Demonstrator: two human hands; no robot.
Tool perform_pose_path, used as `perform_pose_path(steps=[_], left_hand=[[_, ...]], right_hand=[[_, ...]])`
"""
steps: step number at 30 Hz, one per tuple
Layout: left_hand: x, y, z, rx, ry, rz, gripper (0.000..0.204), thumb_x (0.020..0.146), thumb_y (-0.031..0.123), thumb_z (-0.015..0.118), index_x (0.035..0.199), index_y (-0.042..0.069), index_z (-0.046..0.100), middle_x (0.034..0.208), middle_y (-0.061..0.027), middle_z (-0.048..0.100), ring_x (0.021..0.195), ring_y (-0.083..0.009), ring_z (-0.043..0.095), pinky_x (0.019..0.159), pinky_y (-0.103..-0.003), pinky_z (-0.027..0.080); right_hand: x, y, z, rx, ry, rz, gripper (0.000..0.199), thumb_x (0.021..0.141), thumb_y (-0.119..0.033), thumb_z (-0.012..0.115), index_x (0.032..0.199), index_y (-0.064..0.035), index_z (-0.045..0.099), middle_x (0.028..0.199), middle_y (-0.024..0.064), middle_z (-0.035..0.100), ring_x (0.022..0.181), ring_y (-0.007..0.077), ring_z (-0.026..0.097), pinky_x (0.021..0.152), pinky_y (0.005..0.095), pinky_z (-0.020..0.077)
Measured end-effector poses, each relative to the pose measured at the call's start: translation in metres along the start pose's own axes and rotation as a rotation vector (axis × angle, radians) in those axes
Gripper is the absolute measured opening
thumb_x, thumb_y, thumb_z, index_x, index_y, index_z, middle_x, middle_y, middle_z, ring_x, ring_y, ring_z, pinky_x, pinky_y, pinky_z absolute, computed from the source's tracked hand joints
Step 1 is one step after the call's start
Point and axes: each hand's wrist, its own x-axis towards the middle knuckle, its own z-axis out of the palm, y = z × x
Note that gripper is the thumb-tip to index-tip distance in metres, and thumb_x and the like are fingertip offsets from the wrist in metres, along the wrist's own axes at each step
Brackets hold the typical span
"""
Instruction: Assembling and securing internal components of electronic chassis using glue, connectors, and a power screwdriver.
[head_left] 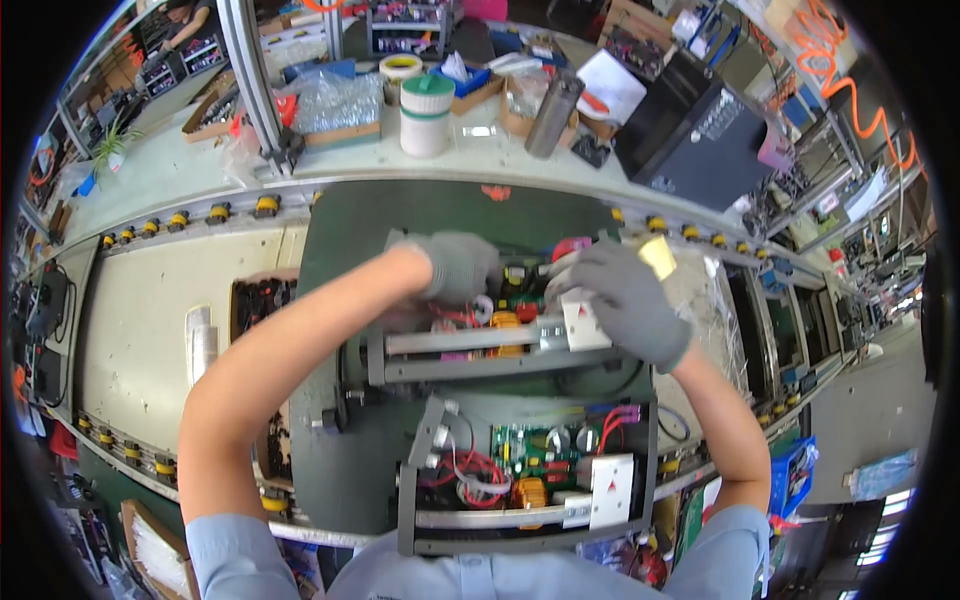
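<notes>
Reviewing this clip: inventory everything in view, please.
Mat: one, dark green, centre
Near unit: one, mainly grey, front of mat
Far unit: one, mainly grey, behind it
Plates: two, white, one per unit
Canister: one, white and green, far bench
Cylinder: one, grey, right of canister
Case: one, black, far bench, right
Hose: one, orange, upper right
Rollers: many, yellow, both sides of mat
Co-worker: one, dark-clad, upper left
Remaining clutter: too small to count
Left hand: one, grey-gloved, far unit's left
Right hand: one, grey-gloved, far unit's right
</notes>
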Motion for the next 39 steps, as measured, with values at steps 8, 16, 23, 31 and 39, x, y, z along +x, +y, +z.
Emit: perform_pose_path(steps=[8, 16, 23, 31, 39], left_hand=[[-0.036, 0.03, -0.027, 0.224, 0.216, -0.279, 0.025, 0.078, 0.013, 0.053, 0.1, 0.011, 0.065, 0.102, -0.0121, 0.062, 0.096, -0.0285, 0.06, 0.08, -0.038, 0.048], [-0.093, 0.156, 0.046, -0.04, 0.451, 0.169, 0.021, 0.073, 0.015, 0.059, 0.094, 0.009, 0.059, 0.1, -0.0079, 0.056, 0.09, -0.0251, 0.058, 0.076, -0.037, 0.049], [-0.103, 0.157, 0.061, -0.116, 0.322, 0.085, 0.018, 0.077, 0.018, 0.059, 0.095, 0.016, 0.061, 0.095, -0.0037, 0.058, 0.087, -0.0236, 0.06, 0.072, -0.039, 0.049], [-0.099, 0.168, 0.07, 0.141, 0.182, -0.017, 0.027, 0.074, 0.012, 0.057, 0.099, 0.016, 0.065, 0.096, -0.007, 0.058, 0.092, -0.0244, 0.059, 0.074, -0.036, 0.048], [-0.099, 0.179, 0.072, 0.392, 0.304, -0.042, 0.02, 0.074, 0.011, 0.056, 0.092, 0.014, 0.065, 0.093, -0.0075, 0.055, 0.09, -0.0225, 0.055, 0.074, -0.034, 0.045]], right_hand=[[-0.063, -0.1, -0.022, -0.165, -0.114, -0.149, 0.03, 0.06, -0.002, 0.059, 0.087, -0.0154, 0.063, 0.091, -0.0021, 0.061, 0.084, 0.0196, 0.053, 0.074, 0.0331, 0.0413], [-0.124, -0.122, -0.018, -0.351, -0.312, -0.075, 0.021, 0.071, -0.012, 0.055, 0.09, -0.0128, 0.062, 0.085, -0.0013, 0.058, 0.089, 0.0175, 0.053, 0.078, 0.033, 0.0396], [-0.12, -0.122, 0.001, -0.312, -0.522, -0.093, 0.031, 0.076, -0.01, 0.052, 0.107, -0.0144, 0.058, 0.1, -0.0023, 0.061, 0.1, 0.0174, 0.052, 0.085, 0.0342, 0.0379], [-0.107, -0.11, 0.019, -0.234, -0.63, -0.067, 0.031, 0.078, -0.012, 0.054, 0.109, -0.0148, 0.058, 0.102, 0.0057, 0.059, 0.095, 0.0221, 0.054, 0.081, 0.0357, 0.0405], [-0.114, -0.114, 0.009, -0.19, -0.5, 0.056, 0.03, 0.075, -0.019, 0.063, 0.105, -0.0173, 0.061, 0.092, 0.0105, 0.056, 0.089, 0.0267, 0.053, 0.08, 0.0353, 0.0414]])
